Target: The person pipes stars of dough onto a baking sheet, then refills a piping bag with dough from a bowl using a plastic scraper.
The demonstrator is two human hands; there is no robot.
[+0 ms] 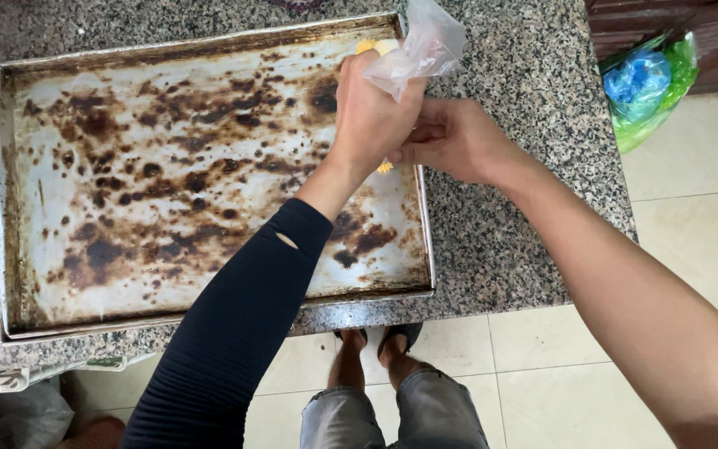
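A large metal baking tray (pixel 126 108), stained with dark burnt patches, lies on a speckled granite counter (pixel 525 208). Over the tray's right end, my left hand (pixel 371 112), in a black arm sleeve, grips a thin clear plastic bag (pixel 425 41) that sticks up above the fist. A bit of something yellow (pixel 376 47) shows by the bag and another bit below the hand. My right hand (pixel 454 137) is pressed against the left hand from the right, fingers curled at the bag's lower end.
The counter's front edge runs just below the tray, its right edge past my right forearm. Beige floor tiles (pixel 691 191) lie beyond. Green and blue plastic bags (pixel 646 83) sit on the floor at the upper right. My feet (pixel 376 349) stand under the counter edge.
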